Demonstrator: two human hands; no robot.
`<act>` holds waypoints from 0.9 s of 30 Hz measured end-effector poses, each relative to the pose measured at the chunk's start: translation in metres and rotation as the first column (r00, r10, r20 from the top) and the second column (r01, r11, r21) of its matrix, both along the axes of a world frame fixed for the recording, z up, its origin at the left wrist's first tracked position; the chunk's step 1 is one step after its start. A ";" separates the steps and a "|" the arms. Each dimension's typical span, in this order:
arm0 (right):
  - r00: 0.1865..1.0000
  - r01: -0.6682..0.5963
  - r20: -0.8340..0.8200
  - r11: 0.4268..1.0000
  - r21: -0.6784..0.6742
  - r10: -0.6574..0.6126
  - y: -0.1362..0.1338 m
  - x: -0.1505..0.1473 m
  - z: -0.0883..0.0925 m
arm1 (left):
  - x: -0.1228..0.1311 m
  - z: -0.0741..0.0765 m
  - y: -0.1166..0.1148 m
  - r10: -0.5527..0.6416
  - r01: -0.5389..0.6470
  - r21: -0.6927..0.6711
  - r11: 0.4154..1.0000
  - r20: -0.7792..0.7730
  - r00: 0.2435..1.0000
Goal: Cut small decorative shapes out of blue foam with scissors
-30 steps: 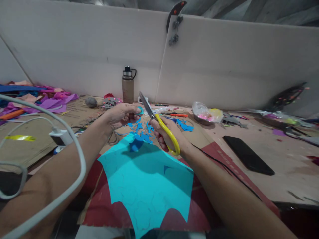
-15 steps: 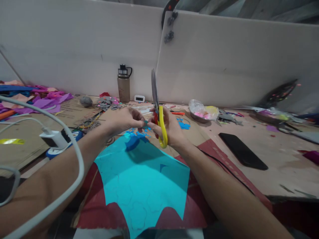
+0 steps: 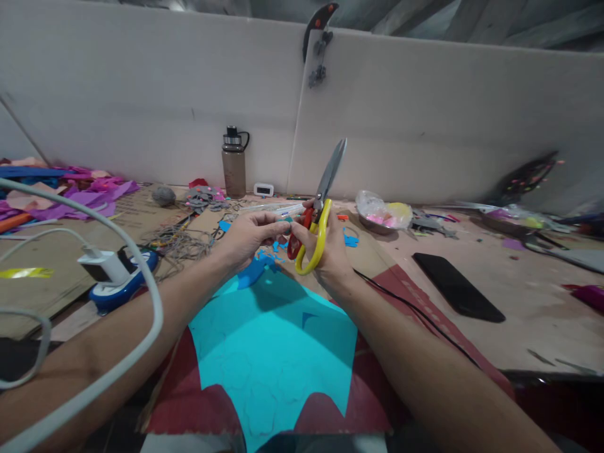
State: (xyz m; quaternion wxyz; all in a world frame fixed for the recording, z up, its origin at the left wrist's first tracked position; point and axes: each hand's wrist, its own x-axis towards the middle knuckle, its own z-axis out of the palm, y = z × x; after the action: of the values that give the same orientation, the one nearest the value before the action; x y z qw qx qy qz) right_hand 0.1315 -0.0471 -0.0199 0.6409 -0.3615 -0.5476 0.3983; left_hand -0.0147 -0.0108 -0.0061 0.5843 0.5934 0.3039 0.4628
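Note:
My left hand is closed, pinching a small teal scrap between thumb and fingertips. Close against it, my right hand is wrapped round scissors with one red and one yellow handle, their blades together and pointing up, away from the scrap. Whether my right fingertips also touch the scrap I cannot tell. Below both hands lies a turquoise sheet with faint drawn outlines and scalloped cut edges. A darker blue piece and several small blue cuttings lie at its far edge.
Red-printed cardboard lies under the sheet. A black phone rests at right, a bowl with plastic-wrapped items behind. A bottle stands at the back. At left, a white cable crosses before my arm, near a power strip.
The scissors have tilted from nearly upright to leaning right. Both hands have shifted slightly to the right, still close together, with the scrap in my left fingers.

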 end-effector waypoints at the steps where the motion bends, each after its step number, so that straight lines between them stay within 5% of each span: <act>1: 1.000 0.020 -0.017 1.000 0.023 -0.019 0.000 -0.001 0.000 | 0.000 0.000 0.000 0.012 -0.012 0.004 1.000 0.010 1.000; 8: 0.999 -0.006 0.054 0.999 0.045 0.003 -0.005 -0.003 0.005 | -0.001 0.004 -0.001 0.021 -0.018 -0.053 0.998 0.051 0.998; 15: 0.988 0.004 0.152 0.999 -0.040 0.002 0.000 -0.004 0.000 | -0.005 0.012 0.001 0.084 -0.029 -0.204 0.979 0.266 0.960; 27: 0.910 -0.045 0.411 0.999 -0.027 0.052 -0.013 -0.010 -0.007 | -0.002 0.008 0.007 0.258 -0.184 -0.204 0.962 0.443 0.858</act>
State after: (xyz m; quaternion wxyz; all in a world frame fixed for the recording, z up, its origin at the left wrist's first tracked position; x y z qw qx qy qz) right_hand 0.1211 -0.0605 -0.0264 0.4981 -0.4292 -0.6756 0.3336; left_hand -0.0164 -0.0039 0.0020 0.6270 0.3790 0.2559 0.6307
